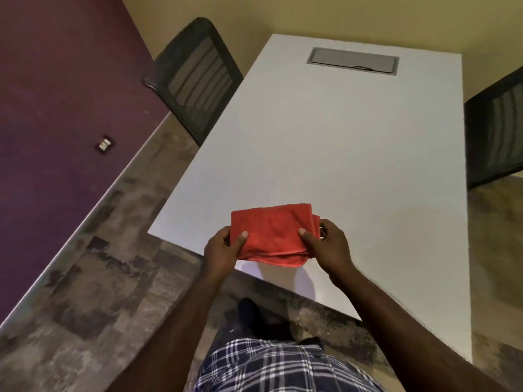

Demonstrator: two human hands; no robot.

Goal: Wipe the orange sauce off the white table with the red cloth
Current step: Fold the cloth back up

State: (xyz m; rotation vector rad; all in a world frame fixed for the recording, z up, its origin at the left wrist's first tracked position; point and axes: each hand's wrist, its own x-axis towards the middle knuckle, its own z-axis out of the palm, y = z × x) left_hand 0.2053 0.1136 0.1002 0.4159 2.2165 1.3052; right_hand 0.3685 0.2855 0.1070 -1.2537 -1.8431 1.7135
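A folded red cloth is held just above the near edge of the white table. My left hand grips its left side, thumb on top. My right hand pinches its right side, thumb on top and fingers underneath. The cloth's shadow falls on the table below it. No orange sauce shows on the visible tabletop; the part under the cloth is hidden.
A grey cable hatch is set into the far end of the table. A black mesh chair stands at the table's left side, another black chair at its right. A purple wall runs along the left.
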